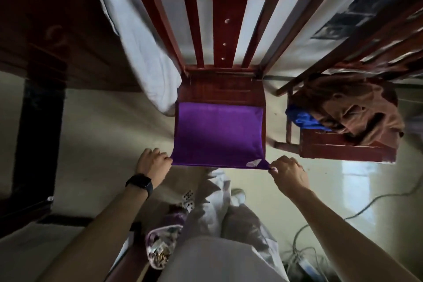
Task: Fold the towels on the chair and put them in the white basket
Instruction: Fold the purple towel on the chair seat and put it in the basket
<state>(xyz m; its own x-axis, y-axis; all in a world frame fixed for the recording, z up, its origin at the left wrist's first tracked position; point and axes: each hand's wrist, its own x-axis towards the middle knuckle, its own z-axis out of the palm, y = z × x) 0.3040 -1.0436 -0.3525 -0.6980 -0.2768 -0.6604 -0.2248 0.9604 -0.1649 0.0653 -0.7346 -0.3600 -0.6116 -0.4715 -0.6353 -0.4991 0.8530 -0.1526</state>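
Observation:
A purple towel [218,133] lies spread flat over the seat of a dark red wooden chair [219,88] straight ahead, with its near edge hanging past the seat front. My left hand [153,162] pinches the towel's near left corner. My right hand [287,173] pinches the near right corner, beside a small white label. On a second red chair [338,149] to the right sits a heap of a brown towel [352,112] and a blue towel [304,119]. No white basket is in view.
A white cloth [146,52] hangs down at the left of the chair, beside a dark wooden table leg [39,126]. Cables [304,256] trail over the pale floor at the lower right. A clear bag [160,252] lies by my legs.

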